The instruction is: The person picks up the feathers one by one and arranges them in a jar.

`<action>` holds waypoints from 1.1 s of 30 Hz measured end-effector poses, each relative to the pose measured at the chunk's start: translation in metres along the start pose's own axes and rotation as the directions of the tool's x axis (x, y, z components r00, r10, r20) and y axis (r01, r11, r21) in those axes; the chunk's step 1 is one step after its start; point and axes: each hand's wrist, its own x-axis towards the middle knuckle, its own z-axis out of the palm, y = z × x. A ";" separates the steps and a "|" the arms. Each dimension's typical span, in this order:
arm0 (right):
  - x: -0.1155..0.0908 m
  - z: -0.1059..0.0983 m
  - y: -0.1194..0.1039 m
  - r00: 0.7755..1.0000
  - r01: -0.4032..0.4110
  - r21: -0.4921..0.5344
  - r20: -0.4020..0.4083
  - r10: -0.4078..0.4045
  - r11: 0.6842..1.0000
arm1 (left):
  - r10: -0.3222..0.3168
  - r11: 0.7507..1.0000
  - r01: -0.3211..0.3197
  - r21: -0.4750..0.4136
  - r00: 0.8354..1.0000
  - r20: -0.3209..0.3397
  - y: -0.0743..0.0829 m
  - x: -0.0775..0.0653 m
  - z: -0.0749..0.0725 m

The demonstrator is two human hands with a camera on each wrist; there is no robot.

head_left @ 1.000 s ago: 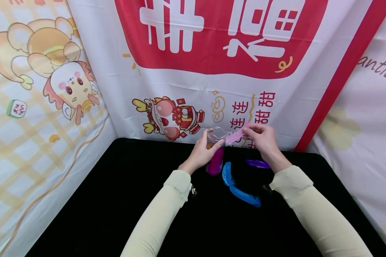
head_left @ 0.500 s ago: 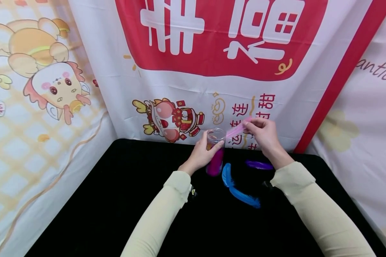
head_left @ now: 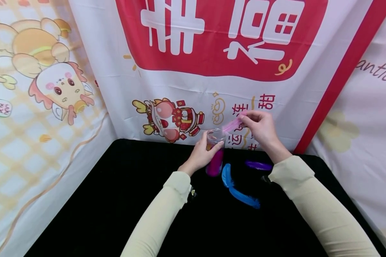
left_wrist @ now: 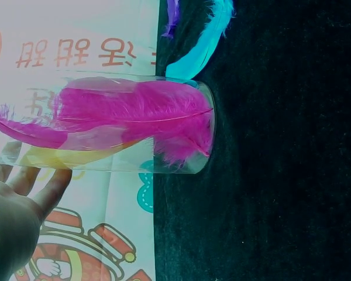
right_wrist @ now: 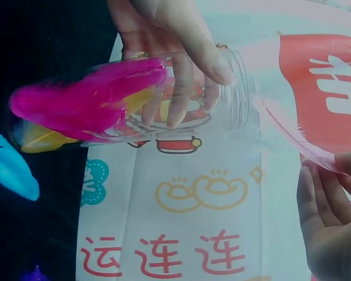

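A clear jar [head_left: 214,157] stands upright on the black table, its mouth uncovered. Magenta feathers [left_wrist: 134,111] and a yellow feather [left_wrist: 82,157] lie inside it. My left hand [head_left: 201,152] grips the jar near its top, fingers and thumb wrapped around the wall. In my right hand [head_left: 260,130] a light pink feather [right_wrist: 292,134] is pinched between thumb and fingers. The feather's free tip points down toward the jar's mouth, right by the rim in the head view.
Two blue feathers [head_left: 242,197] lie on the black table [head_left: 141,200] right of the jar. A purple feather [head_left: 258,165] lies farther right, below my right forearm. A printed cloth backdrop [head_left: 167,85] rises behind the table's far edge.
My right hand has risen and shifted slightly left, bringing the pink feather's tip from beside the jar up to its rim. The left hand and jar stay put.
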 end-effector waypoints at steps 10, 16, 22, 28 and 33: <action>0.003 0.009 -0.010 0.990 0.106 -0.159 0.108 -0.089 0.982 | -0.012 1.000 0.012 -0.012 1.000 0.006 0.003 -0.001 0.001; 0.006 0.015 -0.010 0.976 0.170 -0.197 0.171 -0.137 0.966 | -0.026 1.000 0.026 -0.003 1.000 0.007 0.004 -0.002 0.000; 0.007 0.020 -0.009 0.960 0.223 -0.247 0.225 -0.168 0.943 | -0.026 1.000 0.026 0.006 1.000 0.009 0.004 -0.003 0.000; 0.010 0.023 -0.006 0.943 0.258 -0.307 0.285 -0.170 0.916 | -0.020 1.000 0.020 0.010 1.000 0.006 0.002 -0.002 0.001; 0.009 0.026 -0.005 0.933 0.281 -0.353 0.320 -0.167 0.893 | -0.011 1.000 0.011 0.005 1.000 0.003 0.002 -0.002 0.001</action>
